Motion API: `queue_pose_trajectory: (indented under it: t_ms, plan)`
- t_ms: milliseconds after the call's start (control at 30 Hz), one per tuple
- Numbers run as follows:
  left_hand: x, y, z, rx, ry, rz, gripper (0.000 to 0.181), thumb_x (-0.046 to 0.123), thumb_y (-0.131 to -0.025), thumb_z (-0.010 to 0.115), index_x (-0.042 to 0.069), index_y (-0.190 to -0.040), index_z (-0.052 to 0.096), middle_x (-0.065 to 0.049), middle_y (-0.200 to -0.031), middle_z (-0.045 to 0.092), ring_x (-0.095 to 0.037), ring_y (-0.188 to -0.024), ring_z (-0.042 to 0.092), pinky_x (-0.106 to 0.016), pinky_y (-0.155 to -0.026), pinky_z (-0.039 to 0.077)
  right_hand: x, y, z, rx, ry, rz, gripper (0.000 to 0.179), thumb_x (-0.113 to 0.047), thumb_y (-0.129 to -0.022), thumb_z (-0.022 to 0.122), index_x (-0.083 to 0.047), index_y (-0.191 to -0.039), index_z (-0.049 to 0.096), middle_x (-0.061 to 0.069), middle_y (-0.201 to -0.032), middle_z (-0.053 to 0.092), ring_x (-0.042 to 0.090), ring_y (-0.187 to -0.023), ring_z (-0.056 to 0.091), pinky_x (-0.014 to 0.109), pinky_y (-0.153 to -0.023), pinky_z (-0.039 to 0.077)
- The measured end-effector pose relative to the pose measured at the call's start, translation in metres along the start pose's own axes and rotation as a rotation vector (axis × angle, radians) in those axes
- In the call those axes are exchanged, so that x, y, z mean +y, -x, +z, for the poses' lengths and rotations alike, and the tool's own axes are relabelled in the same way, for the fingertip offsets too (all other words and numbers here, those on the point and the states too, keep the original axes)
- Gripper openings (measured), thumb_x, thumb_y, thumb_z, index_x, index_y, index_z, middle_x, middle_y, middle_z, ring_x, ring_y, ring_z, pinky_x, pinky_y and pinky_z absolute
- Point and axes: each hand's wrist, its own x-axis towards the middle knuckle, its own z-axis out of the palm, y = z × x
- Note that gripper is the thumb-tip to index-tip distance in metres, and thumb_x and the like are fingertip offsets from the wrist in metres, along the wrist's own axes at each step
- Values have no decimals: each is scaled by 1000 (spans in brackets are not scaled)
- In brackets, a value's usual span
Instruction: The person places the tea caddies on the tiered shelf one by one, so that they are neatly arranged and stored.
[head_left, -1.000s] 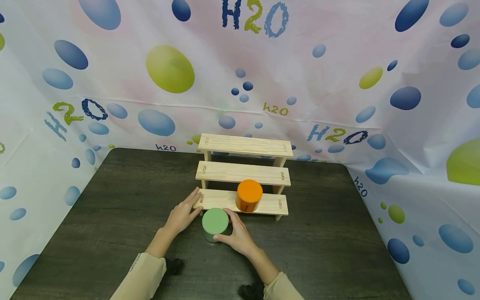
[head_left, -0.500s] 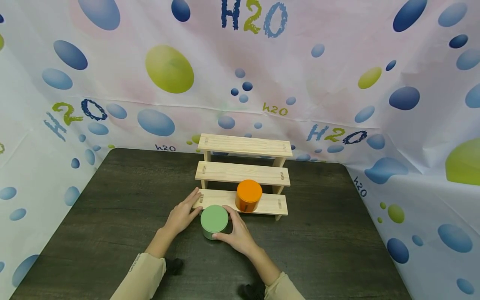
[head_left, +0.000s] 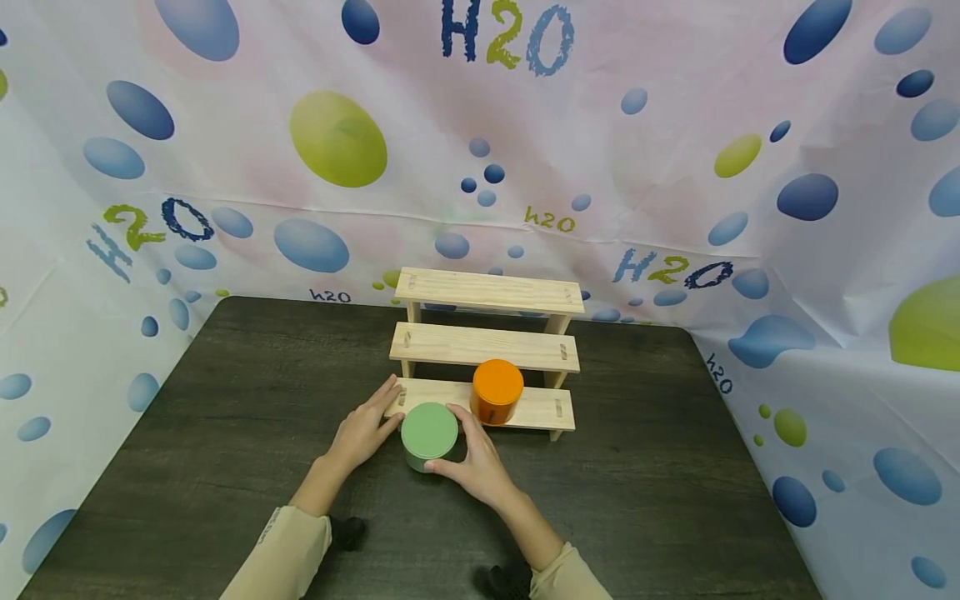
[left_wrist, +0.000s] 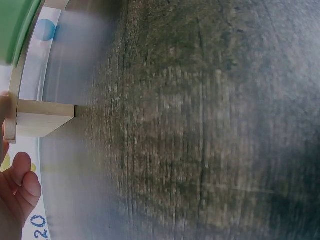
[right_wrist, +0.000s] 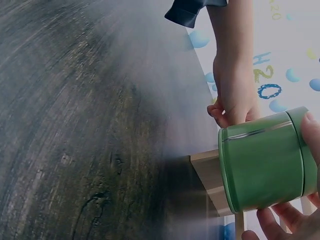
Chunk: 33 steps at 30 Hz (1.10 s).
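A round green canister [head_left: 429, 432] with a flat lid is held in my right hand [head_left: 480, 467], thumb at the near side and fingers at the far side. In the right wrist view the green canister [right_wrist: 265, 162] shows its base clear of the dark surface, close before the shelf. My left hand [head_left: 362, 432] grips the left end of the lowest step of a three-step wooden shelf [head_left: 450, 393]; in the left wrist view its other fingers [left_wrist: 30, 185] are bent beside the board. On that same step stands an orange canister [head_left: 497, 393], right of the green one.
The dark wood-grain table [head_left: 645, 467] stretches out on both sides of the shelf. Behind it hangs a white sheet [head_left: 585, 142] printed with blue and green drops. The middle step [head_left: 450, 340] and top step [head_left: 487, 287] rise behind the lowest one.
My right hand has raised the green canister slightly and brought it a little toward the lowest step. The left hand, the shelf and the orange canister have stayed in place.
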Motion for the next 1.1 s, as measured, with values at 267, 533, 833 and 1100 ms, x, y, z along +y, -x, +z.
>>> queue_pose_trajectory:
  t_ms: [267,533,833,1100]
  plan:
    - [0,1,-2,-2,3,-2,55,22,-90,59,4,-138,40,-14,-146,31,-35,-108,55,-47,-74,49,-2,-1,0,5,2,-19,77,-28,-74,77,-9,-135,35,9,-132,44,22,-113,46,48,-95,37]
    - [-1,2,-1,3,11,-2,54,22,-90,59,4,-138,41,-12,-146,31,-35,-104,57,-46,-72,49,-4,-3,-1,24,22,-30,77,-26,-73,78,-8,-135,36,11,-131,45,25,-115,45,50,-94,37]
    - [-2,1,3,-2,9,-10,53,22,-90,58,5,-137,41,-11,-147,30,-34,-108,56,-46,-73,49,-3,-7,-1,32,19,-36,77,-25,-73,78,-6,-135,35,12,-131,45,26,-114,46,51,-94,38]
    - [-2,0,2,7,11,-8,53,21,-90,59,5,-137,42,-12,-146,32,-34,-102,59,-43,-66,50,-2,-12,-1,44,25,-40,78,-25,-74,77,-5,-136,34,15,-130,45,29,-114,46,50,-93,39]
